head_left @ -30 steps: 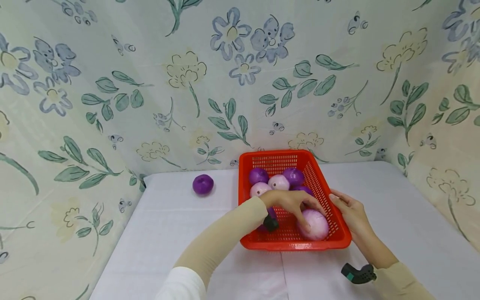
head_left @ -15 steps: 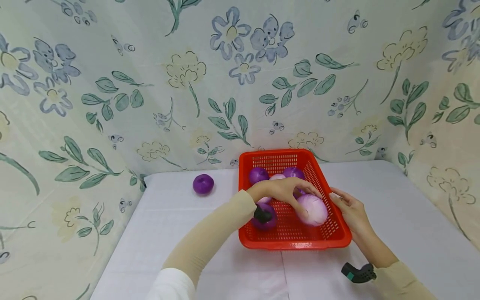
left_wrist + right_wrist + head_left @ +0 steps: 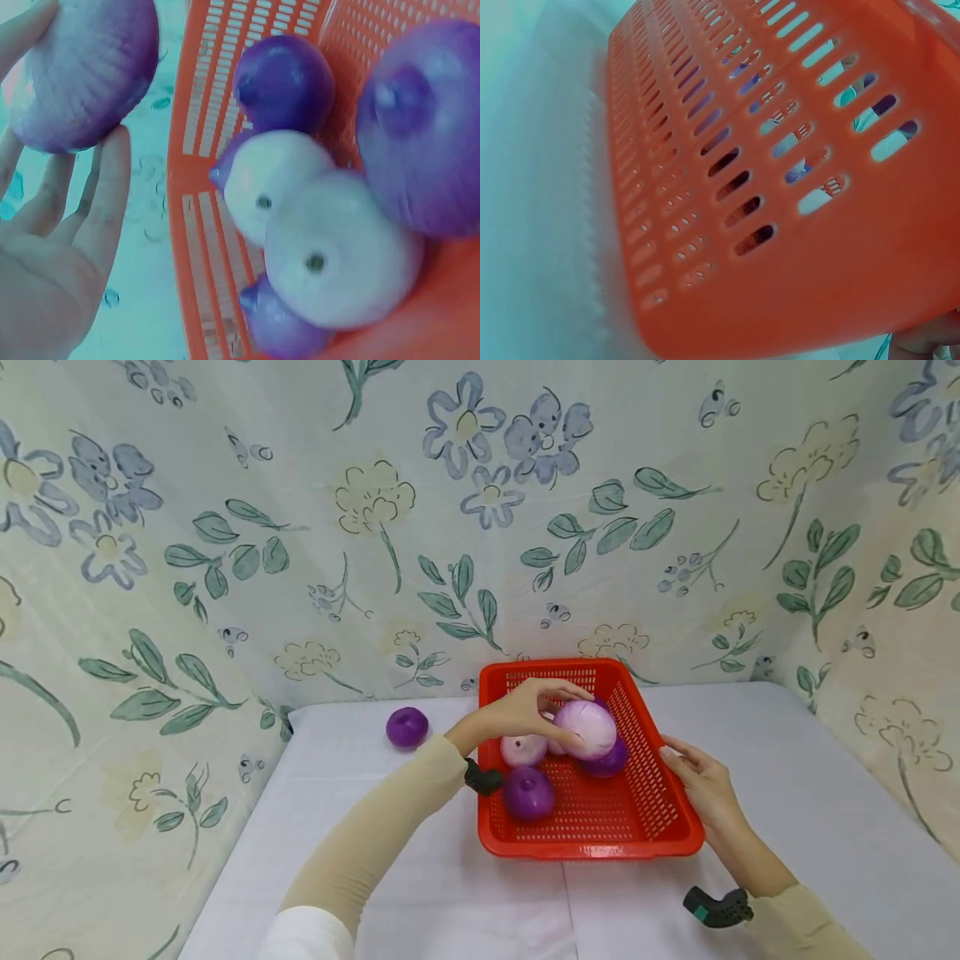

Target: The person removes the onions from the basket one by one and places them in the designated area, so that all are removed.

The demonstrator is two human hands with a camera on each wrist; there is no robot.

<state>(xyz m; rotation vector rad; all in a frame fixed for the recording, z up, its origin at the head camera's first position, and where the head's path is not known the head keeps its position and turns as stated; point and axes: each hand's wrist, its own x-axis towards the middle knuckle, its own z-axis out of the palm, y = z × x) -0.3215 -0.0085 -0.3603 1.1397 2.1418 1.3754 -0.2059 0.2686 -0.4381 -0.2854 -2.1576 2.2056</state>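
Note:
A red slotted basket [image 3: 645,827] stands on the white table and holds several purple and pale pink onions. My left hand [image 3: 536,714] grips a large pale pink onion [image 3: 587,729] and holds it above the basket's far half; the left wrist view shows that onion [image 3: 79,71] against my fingers [image 3: 101,195], with the other onions [image 3: 337,255] lying below in the basket [image 3: 191,232]. A dark purple onion [image 3: 528,792] lies near the basket's left wall. My right hand [image 3: 693,777] rests with straight fingers against the basket's right wall [image 3: 765,187].
One purple onion [image 3: 407,727] lies alone on the table left of the basket, near the back. A floral cloth [image 3: 300,527] walls in the table at the back and both sides. The white tabletop [image 3: 337,827] spreads left of the basket.
My left hand has lifted the pale pink onion from the basket's near right part up and toward the far side. The dark purple onion near the left wall is now uncovered. My right hand has stayed put.

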